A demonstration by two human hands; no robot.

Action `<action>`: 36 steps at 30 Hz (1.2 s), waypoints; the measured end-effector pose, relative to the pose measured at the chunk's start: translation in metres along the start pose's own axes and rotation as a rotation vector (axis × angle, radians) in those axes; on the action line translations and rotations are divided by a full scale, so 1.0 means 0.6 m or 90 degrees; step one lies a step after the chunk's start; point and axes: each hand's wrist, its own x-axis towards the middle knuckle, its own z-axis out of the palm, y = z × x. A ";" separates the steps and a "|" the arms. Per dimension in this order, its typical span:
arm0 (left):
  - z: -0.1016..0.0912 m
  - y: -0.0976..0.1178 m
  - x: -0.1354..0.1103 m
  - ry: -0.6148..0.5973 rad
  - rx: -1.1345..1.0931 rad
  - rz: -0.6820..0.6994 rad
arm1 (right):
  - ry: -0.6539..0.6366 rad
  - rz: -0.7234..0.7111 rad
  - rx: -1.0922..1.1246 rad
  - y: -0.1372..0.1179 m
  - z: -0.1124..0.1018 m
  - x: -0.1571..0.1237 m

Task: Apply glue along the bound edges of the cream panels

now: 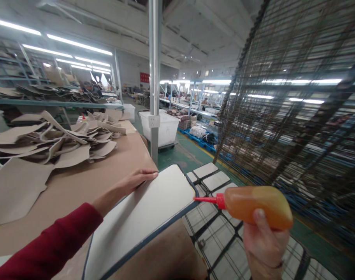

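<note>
My left hand [141, 179] grips the upper left edge of a white rectangular panel [148, 206] with rounded corners and a dark blue rim. The panel is tilted over the table's near right edge. In my right hand [265, 241] is an amber squeeze bottle [256, 204], lying on its side, with a red cap and a thin red nozzle [206, 199] pointing left. The nozzle's tip is at the panel's right corner, where a little yellow shows along the rim. Whether the tip touches the panel I cannot tell.
Beige cut sheets [63, 140] lie heaped on the brown table [119, 155] at the left. Below right, a wire rack [212, 225] carries several similar panels. A tall wire mesh [282, 97] leans at the right. Beyond a post [154, 77] stands a white bin [168, 128].
</note>
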 end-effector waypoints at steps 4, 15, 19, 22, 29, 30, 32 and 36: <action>0.011 -0.013 0.007 0.055 -0.052 -0.012 | 0.024 -0.008 0.020 0.005 0.008 0.005; 0.022 -0.035 0.016 0.070 -0.135 -0.007 | 0.015 0.011 0.064 0.039 0.026 0.024; 0.023 -0.043 0.018 0.070 -0.160 -0.015 | 0.000 0.055 0.079 0.044 0.031 0.028; 0.025 -0.047 0.017 0.086 -0.176 -0.033 | 0.005 0.083 0.079 0.049 0.032 0.029; 0.024 -0.055 0.014 0.100 -0.191 -0.067 | 0.004 0.126 0.070 0.064 0.030 0.025; 0.024 -0.055 0.014 0.104 -0.192 -0.071 | 0.003 0.128 0.066 0.064 0.029 0.023; 0.023 -0.055 0.015 0.111 -0.195 -0.076 | -0.002 0.134 0.059 0.063 0.029 0.021; 0.024 -0.054 0.014 0.119 -0.202 -0.085 | -0.022 0.141 0.049 0.064 0.029 0.018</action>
